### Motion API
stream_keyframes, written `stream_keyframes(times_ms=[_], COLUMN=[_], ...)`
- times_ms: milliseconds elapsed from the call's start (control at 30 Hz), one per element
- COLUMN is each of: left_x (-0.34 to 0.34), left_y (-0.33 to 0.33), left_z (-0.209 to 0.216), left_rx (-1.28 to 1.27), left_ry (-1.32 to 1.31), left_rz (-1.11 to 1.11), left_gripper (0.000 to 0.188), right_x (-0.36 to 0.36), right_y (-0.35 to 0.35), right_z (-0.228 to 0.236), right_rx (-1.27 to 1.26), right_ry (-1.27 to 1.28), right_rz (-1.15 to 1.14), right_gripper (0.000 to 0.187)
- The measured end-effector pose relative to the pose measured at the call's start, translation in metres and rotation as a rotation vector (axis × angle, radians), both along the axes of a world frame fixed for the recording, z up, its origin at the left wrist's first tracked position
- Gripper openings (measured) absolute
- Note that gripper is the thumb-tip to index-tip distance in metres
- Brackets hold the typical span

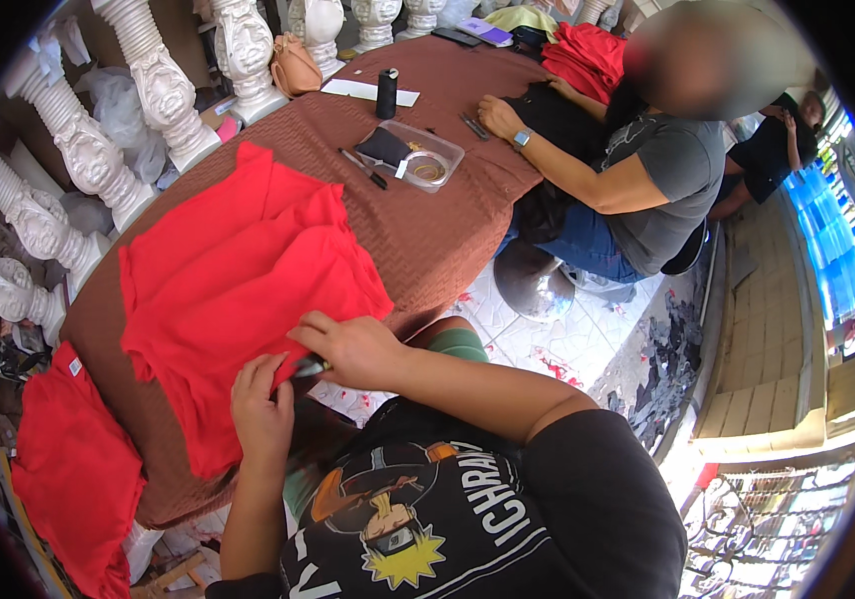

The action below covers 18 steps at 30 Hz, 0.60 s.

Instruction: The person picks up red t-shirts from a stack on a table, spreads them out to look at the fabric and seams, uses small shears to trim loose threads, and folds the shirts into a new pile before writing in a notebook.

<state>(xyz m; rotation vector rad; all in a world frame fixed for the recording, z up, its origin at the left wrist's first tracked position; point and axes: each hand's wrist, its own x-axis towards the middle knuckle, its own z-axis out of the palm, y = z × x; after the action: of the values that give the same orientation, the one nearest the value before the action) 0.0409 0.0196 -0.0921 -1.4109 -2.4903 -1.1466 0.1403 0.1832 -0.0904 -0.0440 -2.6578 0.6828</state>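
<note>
A red garment (248, 260) lies spread in folds over the near part of the table. My left hand (263, 404) pinches an edge of this red fabric at the table's near side. Close beside it, my right hand (352, 349) is closed round a small metal tool (309, 366) that looks like thread snips. The tool's tip points at the pinched fabric. My fingers hide most of it, so whether its blades are apart cannot be told.
Another red garment (73, 469) hangs at the left. On the brown tablecloth (457, 225) are a clear plastic tray (447, 150), a black marker (365, 170) and a dark thread spool (387, 93). A co-worker (637, 180) sits across at the right with dark cloth. White balusters (153, 80) line the back.
</note>
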Motion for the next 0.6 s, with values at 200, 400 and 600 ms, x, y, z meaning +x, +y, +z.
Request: stream_keyframes(times_ms=[200, 400, 600], left_x=[-0.038, -0.071, -0.091], left_y=[-0.036, -0.090, -0.052], left_z=[0.018, 0.070, 0.088], left_rx=[0.078, 0.389, -0.104], left_ry=[0.129, -0.283, -0.028], left_rz=[0.147, -0.106, 0.156], left_gripper=[0.037, 0.029, 0.037], right_x=[-0.004, 0.036, 0.004], right_y=[0.032, 0.063, 0.054], right_z=[0.013, 0.065, 0.113], right_rx=[-0.060, -0.472, -0.313], right_ry=[0.212, 0.164, 0.211], right_rz=[-0.230, -0.082, -0.051], right_gripper=[0.027, 0.019, 0.026])
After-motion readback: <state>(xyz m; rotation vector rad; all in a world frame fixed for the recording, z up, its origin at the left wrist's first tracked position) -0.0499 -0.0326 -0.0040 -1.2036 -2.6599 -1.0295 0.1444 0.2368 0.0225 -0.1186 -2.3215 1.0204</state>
